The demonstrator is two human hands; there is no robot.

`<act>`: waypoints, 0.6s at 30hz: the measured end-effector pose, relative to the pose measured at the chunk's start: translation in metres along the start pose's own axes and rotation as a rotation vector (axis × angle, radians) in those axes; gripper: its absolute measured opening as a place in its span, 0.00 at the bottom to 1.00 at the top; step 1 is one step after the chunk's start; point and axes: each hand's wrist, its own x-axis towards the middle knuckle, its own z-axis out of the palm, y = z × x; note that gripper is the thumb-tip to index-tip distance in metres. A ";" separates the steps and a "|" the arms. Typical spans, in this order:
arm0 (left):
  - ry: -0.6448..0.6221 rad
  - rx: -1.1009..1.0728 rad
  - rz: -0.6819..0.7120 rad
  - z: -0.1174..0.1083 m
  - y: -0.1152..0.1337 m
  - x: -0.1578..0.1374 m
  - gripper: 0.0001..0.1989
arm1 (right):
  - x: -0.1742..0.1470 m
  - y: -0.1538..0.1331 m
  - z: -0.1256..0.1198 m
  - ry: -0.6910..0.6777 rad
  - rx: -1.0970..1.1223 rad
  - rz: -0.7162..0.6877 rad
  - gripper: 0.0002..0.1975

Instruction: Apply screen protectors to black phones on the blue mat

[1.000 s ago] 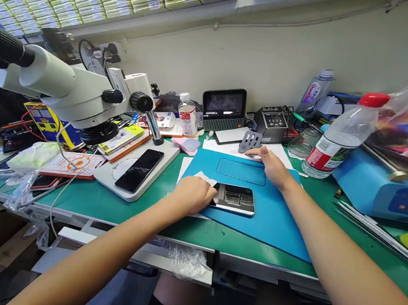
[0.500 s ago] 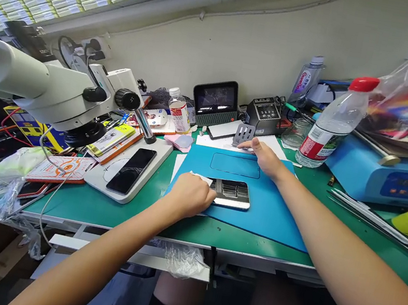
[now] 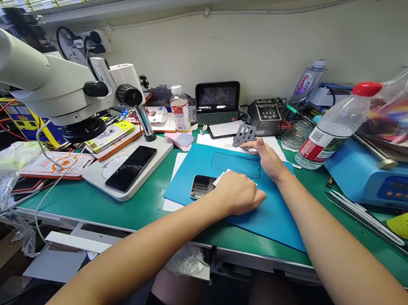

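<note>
A smartphone lies on the blue mat, its glossy face reflecting light stripes. My left hand is closed and pressed down over the phone's right part, hiding it. A bit of white wipe sticks out from under its fingers. Farther back, my right hand rests at the mat's far edge with the fingers stretched out and the thumb raised. Its fingertips are close to a grey slotted piece; whether they touch it I cannot tell.
At left, a microscope stands over its white base, which carries another dark phone. A red-capped bottle, tweezers and a blue machine are at right. A small screen device stands behind.
My left hand has slid right across the phone with the white wipe, uncovering its left end and covering its right end. My right hand has stayed nearly in place.
</note>
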 end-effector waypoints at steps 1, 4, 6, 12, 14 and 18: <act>0.001 0.004 -0.011 0.000 -0.004 0.001 0.24 | 0.000 0.000 0.000 0.002 0.003 0.002 0.46; -0.013 0.032 -0.050 -0.003 -0.024 -0.006 0.23 | -0.001 -0.001 0.001 0.002 0.032 0.015 0.45; -0.040 0.060 -0.084 -0.004 -0.043 -0.018 0.21 | -0.001 -0.001 0.001 -0.005 0.050 0.018 0.45; -0.102 0.150 -0.233 -0.009 -0.082 -0.054 0.22 | -0.001 0.002 0.000 -0.019 0.050 0.026 0.45; -0.107 0.170 -0.275 -0.010 -0.080 -0.060 0.25 | -0.001 0.002 0.000 -0.011 0.053 0.033 0.46; -0.120 0.197 -0.273 -0.012 -0.063 -0.066 0.24 | -0.003 -0.002 0.000 -0.003 0.045 0.020 0.47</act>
